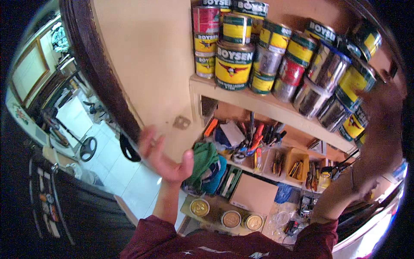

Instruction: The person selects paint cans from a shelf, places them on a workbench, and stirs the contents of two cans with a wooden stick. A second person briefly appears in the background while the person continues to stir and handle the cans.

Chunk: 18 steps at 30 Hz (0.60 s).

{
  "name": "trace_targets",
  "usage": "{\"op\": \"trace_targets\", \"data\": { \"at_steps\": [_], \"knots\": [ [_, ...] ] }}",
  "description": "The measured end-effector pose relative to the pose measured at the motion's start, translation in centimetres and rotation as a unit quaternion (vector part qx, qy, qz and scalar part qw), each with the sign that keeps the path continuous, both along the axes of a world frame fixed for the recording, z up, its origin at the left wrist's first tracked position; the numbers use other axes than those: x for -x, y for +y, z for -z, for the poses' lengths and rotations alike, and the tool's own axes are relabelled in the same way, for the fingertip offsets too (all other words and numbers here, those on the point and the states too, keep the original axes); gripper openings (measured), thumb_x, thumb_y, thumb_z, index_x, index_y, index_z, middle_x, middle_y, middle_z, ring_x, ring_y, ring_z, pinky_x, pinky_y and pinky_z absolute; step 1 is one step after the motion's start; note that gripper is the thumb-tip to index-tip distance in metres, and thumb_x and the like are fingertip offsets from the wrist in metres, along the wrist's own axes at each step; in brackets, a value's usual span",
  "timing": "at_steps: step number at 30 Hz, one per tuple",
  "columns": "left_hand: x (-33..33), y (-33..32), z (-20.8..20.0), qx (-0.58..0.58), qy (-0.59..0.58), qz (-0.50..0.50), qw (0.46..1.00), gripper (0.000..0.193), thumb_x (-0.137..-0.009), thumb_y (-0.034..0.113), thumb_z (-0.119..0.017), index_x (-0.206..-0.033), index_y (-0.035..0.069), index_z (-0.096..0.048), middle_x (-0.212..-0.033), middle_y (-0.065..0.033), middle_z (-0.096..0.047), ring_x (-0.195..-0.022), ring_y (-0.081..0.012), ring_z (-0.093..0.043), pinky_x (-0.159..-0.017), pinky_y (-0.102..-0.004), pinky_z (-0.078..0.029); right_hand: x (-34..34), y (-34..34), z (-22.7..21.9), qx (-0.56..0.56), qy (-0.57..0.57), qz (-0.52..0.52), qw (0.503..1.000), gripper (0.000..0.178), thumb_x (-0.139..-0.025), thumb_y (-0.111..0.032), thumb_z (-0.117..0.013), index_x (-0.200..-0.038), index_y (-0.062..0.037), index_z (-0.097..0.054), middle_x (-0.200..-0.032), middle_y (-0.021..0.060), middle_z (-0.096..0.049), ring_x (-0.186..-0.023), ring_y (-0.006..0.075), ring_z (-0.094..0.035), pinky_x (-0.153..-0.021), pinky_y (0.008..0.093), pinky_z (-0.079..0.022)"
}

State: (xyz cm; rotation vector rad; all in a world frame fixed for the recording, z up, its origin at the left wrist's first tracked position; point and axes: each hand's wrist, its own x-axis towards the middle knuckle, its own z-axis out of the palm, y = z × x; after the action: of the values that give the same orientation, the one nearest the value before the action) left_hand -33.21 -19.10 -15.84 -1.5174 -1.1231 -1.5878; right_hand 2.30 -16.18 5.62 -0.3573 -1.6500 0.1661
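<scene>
My left hand [167, 159] is raised in front of the cream wall, its fingers spread and nothing in it. On the right, my right hand [384, 116] reaches up beside the stacked cans. It is dark and blurred, and its fingers cannot be made out. Paint cans stand in stacks along the shelf [276, 111]. Among them are a large yellow and green can [233, 67], a red can [206, 20] and a bare silver can [311, 98]. The rightmost cans, such as a tilted yellow and green one [356, 83], are nearest my right hand and partly hidden by it.
Below the shelf are tool bins [297, 166], red-handled tools [258, 137] and a green cloth [203, 164]. A cardboard box [253, 193] and three lidded cans, one gold-topped [199, 207], sit lower down. Left, beyond a dark door frame [103, 69], lies a white tiled floor [114, 166].
</scene>
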Motion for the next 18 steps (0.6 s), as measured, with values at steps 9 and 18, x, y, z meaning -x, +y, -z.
{"op": "trace_targets", "data": {
  "at_steps": [9, 18],
  "knots": [
    [9.6, 2.1, -5.2, 0.032, -0.189, -0.110, 0.975, 0.124, -0.069, 0.036, -0.095, -0.157, -0.004, -0.016, -0.159, -0.0250, -0.027, -0.147, -0.0406, -0.032, -0.126, -0.0529, -0.019, 20.9, 19.0, -13.8, 0.041, -0.408, 0.358, 0.839, 0.096, -0.096, -0.071, -0.050, -0.153, 0.0057, -0.041, -0.146, 0.0371, -0.050, -0.141, 0.0407, -0.048, -0.119, 0.0414, -0.036],
    [9.6, 2.4, -4.5, 0.016, -0.329, -0.019, 0.944, 0.125, -0.065, 0.041, -0.098, -0.156, -0.002, -0.022, -0.154, -0.0213, -0.035, -0.142, -0.0375, -0.039, -0.122, -0.0522, -0.028, 27.7, 32.3, -16.0, 0.141, -0.533, 0.273, 0.789, 0.079, -0.089, -0.061, -0.066, -0.147, -0.0084, -0.052, -0.146, 0.0173, -0.057, -0.126, 0.0364, -0.058, -0.112, 0.0404, -0.042]
  ]
}}
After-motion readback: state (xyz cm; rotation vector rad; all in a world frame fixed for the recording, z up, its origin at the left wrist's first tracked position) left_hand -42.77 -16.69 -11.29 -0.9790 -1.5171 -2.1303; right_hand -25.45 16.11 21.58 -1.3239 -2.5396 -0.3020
